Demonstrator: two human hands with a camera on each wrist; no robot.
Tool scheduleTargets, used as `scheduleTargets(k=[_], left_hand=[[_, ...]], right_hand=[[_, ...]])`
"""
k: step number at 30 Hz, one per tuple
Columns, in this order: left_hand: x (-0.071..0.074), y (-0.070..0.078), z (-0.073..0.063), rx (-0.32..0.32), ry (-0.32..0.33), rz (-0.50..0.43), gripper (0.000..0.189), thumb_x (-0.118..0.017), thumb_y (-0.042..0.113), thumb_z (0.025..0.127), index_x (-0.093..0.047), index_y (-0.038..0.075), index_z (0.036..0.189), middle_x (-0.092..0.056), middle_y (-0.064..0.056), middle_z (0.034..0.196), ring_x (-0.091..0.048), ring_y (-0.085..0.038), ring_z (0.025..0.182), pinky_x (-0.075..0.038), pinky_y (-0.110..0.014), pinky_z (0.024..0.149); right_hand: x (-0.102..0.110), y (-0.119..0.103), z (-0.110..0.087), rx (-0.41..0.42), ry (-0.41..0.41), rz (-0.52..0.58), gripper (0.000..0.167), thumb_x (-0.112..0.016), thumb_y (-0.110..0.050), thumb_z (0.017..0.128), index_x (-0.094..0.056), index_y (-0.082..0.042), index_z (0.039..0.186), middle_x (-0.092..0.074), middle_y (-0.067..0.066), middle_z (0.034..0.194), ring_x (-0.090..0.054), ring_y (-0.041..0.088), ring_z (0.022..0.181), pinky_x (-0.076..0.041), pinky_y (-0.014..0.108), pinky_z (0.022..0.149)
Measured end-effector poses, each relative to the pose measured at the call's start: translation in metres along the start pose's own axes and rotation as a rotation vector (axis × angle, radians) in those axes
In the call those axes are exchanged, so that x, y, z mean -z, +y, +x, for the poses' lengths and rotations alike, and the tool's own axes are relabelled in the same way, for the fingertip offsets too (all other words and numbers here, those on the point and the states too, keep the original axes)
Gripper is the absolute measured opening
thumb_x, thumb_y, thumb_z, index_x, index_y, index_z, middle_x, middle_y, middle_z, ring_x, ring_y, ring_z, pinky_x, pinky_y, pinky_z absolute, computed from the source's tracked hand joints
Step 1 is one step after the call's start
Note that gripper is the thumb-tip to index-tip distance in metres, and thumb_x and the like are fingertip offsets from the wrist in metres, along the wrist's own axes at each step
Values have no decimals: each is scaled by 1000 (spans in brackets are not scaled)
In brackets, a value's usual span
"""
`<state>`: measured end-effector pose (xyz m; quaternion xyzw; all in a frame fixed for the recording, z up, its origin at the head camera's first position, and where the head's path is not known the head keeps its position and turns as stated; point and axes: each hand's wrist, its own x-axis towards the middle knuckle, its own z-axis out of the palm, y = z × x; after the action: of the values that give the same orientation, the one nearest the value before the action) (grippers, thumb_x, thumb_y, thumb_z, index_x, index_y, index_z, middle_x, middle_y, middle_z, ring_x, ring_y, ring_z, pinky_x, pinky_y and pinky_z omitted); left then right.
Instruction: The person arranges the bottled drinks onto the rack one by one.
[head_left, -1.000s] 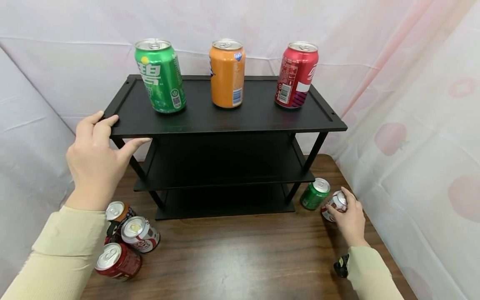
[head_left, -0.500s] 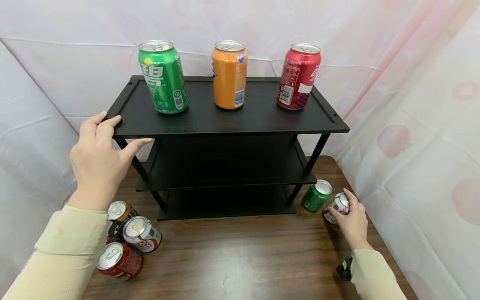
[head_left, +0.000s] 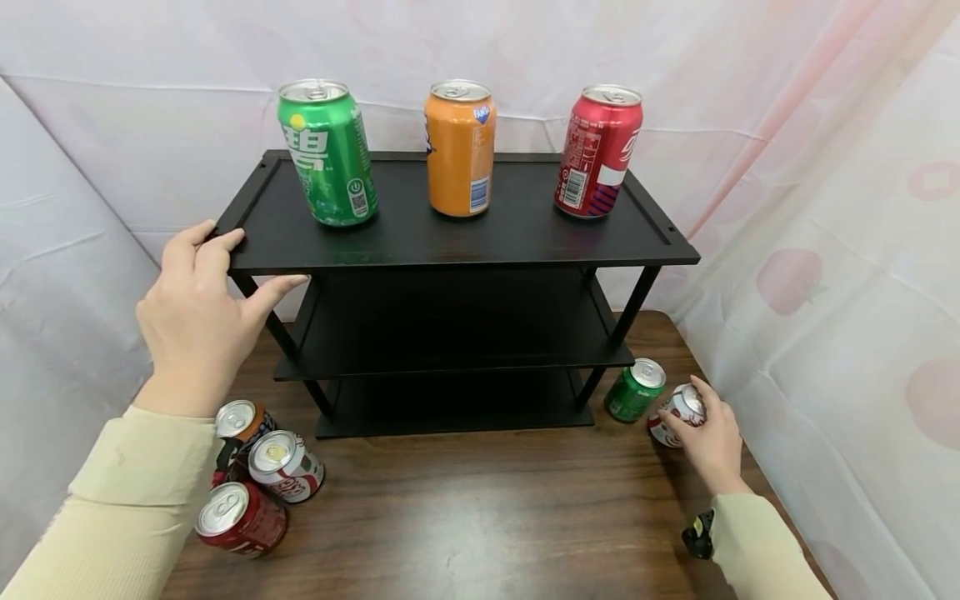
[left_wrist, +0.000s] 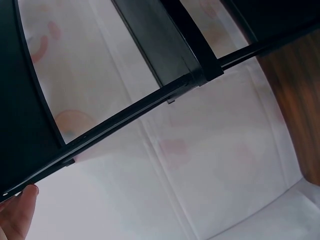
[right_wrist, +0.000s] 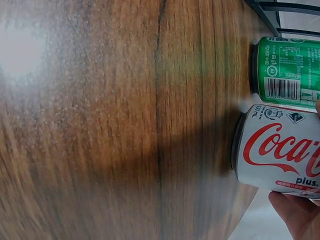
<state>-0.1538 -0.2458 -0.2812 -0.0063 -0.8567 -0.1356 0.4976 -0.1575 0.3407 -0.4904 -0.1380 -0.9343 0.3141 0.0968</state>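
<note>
My left hand grips the left front corner of the black three-tier shelf, fingers on the top board and thumb under its front edge. In the left wrist view only a bit of that hand shows, at the shelf's edge. On the table at right, my right hand holds a white Coca-Cola plus can upright between thumb and fingers. Close beside that can stands a green can, near the shelf's right front leg.
A green can, an orange Fanta can and a red can stand spaced along the top board. Several cans, including a white one and a dark red one, cluster below my left forearm. Curtains hang behind and beside.
My right wrist has shifted slightly to the right, and the white can in that hand has edged right too. The left hand keeps its place on the shelf; the head view has moved a little.
</note>
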Motion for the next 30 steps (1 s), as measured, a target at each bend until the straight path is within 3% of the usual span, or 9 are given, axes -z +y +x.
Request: scheduleTargets(k=[7,14,18,23,26,30], left_hand=[[-1,1,-2,25,-35,-44,77,-82,53,73,-64,0,125,-57,-20,136,-62,-48,105,-44,-67,65],[-4,-1,-5,38,-24,-114,98,-56,81,75,-59,-4,124,-53,-25,133,-56,-42,119,-46,-66,81],[-4,-1,-6,48,-21,-146,104,-51,85,76,-53,-5,127,-51,-28,133,-52,-41,124,-45,-64,88],[-4,-2,-6,48,-19,-148,105,-46,87,75,-54,-6,124,-51,-27,134,-52,-41,124,-44,-64,86],[-4,-1,-5,45,-12,-136,104,-47,87,74,-60,-5,120,-55,-24,133,-55,-40,123,-45,-65,85],[0,0,-7,42,7,-125,96,-55,83,74,-66,-1,118,-61,-18,132,-60,-40,116,-47,-64,77]], right_hand=[[6,0,-4,7,57,14,80,-76,-33,87,-35,-21,154,-49,31,130,-51,46,112,-42,62,85],[15,-3,-8,45,107,60,85,-78,-34,85,-32,-21,155,-49,28,140,-49,46,121,-41,62,91],[19,-7,-11,43,134,88,88,-79,-37,83,-32,-17,154,-50,27,141,-52,45,120,-42,60,91],[23,-14,-16,56,202,106,85,-82,-35,80,-38,-14,150,-55,27,135,-56,43,113,-44,59,87],[24,-18,-18,110,285,117,81,-85,-29,77,-44,-13,145,-58,24,130,-57,41,108,-44,53,83],[26,-24,-19,197,413,131,78,-88,-20,70,-51,-11,139,-62,23,124,-59,37,99,-40,33,76]])
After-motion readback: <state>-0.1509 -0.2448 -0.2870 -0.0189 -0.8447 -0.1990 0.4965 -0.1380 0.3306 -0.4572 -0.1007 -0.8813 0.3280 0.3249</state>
